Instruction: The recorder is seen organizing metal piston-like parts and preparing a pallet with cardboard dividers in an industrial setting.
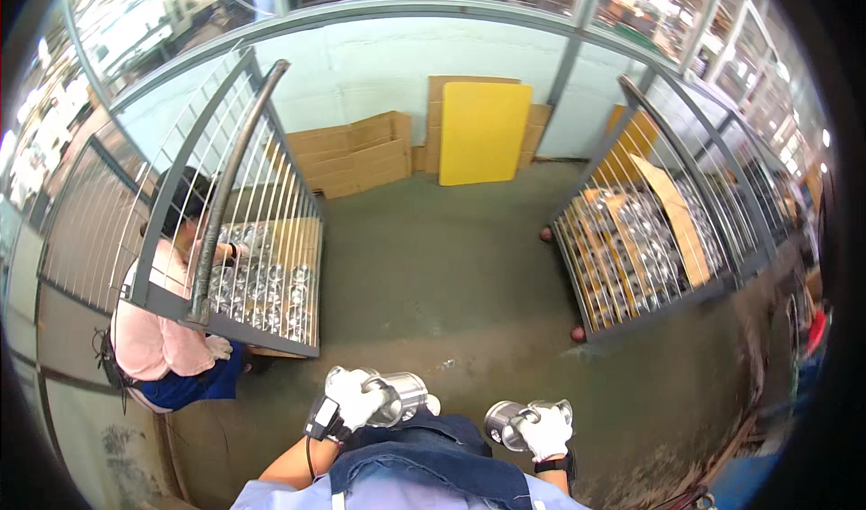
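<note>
My left hand [354, 397], in a white glove, is closed around shiny metal pistons in front of my body. One piston [408, 393] sticks out on its right side; a bit of metal also shows beyond the fingers. To the right, my right hand [545, 434], gloved too, grips a silvery piston [505, 422] with a round hole in its side. More metal [561, 409] shows past its fingertips, perhaps a second piston. The gloves partly hide the pieces, so I cannot tell how many each hand holds.
At left, a barred cart [311, 266] carries rows of metal parts; a seated person [167, 330] in pink reaches into it. Another barred cart [606, 325] at right holds stacked parts with cardboard dividers. A yellow board [485, 134] and cardboard [352, 156] lean on the far wall.
</note>
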A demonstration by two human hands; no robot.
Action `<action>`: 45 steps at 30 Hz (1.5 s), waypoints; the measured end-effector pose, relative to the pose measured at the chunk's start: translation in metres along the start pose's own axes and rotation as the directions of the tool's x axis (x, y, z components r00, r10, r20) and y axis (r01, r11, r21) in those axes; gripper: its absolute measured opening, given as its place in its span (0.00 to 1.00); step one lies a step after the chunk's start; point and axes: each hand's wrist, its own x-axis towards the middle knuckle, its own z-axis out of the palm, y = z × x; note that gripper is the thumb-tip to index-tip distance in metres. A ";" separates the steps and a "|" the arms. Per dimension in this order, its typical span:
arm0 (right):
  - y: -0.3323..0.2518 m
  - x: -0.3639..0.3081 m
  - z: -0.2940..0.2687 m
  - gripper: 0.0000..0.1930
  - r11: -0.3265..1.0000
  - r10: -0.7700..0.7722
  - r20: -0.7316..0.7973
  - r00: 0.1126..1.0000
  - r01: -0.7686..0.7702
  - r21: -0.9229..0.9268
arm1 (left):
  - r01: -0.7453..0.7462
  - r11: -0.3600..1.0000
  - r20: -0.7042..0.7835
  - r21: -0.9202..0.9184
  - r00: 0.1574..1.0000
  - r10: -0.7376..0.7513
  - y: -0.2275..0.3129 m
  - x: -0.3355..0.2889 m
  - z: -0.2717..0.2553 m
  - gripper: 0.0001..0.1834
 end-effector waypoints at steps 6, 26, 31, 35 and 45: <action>-0.023 0.069 -0.019 0.22 0.985 0.032 0.137 0.990 -0.055 0.165 | -0.016 0.993 -0.062 0.115 0.998 0.023 -0.001 0.053 0.010 0.18; -0.240 0.468 -0.103 0.19 0.990 -0.051 0.017 0.999 0.048 0.132 | 0.217 0.963 -0.184 -0.162 0.952 -0.246 0.014 0.387 -0.121 0.17; -0.286 0.596 -0.100 0.17 0.978 -0.047 -0.048 0.998 0.056 0.199 | 0.188 0.967 -0.227 -0.171 0.947 -0.225 0.016 0.504 -0.148 0.17; -0.352 0.697 -0.099 0.14 0.901 -0.026 0.071 0.997 -0.008 0.433 | 0.327 0.918 -0.193 -0.222 0.909 -0.370 0.033 0.587 -0.185 0.18; -0.605 0.875 -0.105 0.13 0.874 -0.456 0.261 0.851 0.372 0.314 | 0.477 0.815 -0.403 -0.329 0.710 -0.578 -0.004 0.712 -0.225 0.18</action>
